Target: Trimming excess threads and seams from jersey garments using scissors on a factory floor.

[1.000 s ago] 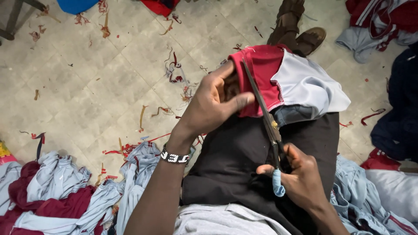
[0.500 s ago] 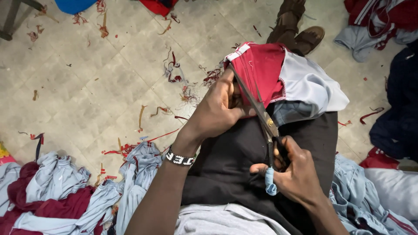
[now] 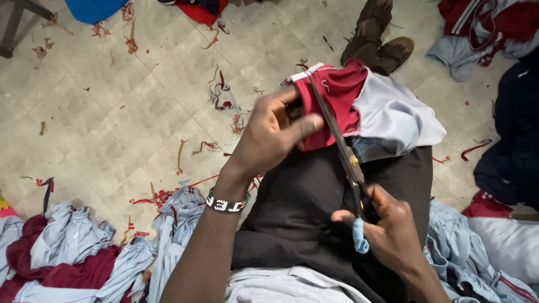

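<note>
My left hand [image 3: 275, 132] grips the edge of a red and grey garment [image 3: 370, 109] that lies over my knee. My right hand [image 3: 387, 227] holds a pair of scissors [image 3: 339, 143] by the handles, one of which is wrapped in light blue cloth. The long blades run up across the red part of the garment, close to my left thumb. A black and white beaded bracelet [image 3: 224, 203] sits on my left wrist. My lap is covered by dark trousers [image 3: 314, 207].
A heap of grey and maroon garments [image 3: 73, 264] lies on the tiled floor at lower left. More clothes lie at upper right [image 3: 483, 28] and lower right [image 3: 477, 252]. Red thread and fabric scraps [image 3: 222, 95] litter the tiles. My sandalled foot [image 3: 382, 39] is beyond the garment.
The scissors' blades have swung left and further up across the red cloth. My left hand has shifted its grip, thumb pressing onto the fabric.
</note>
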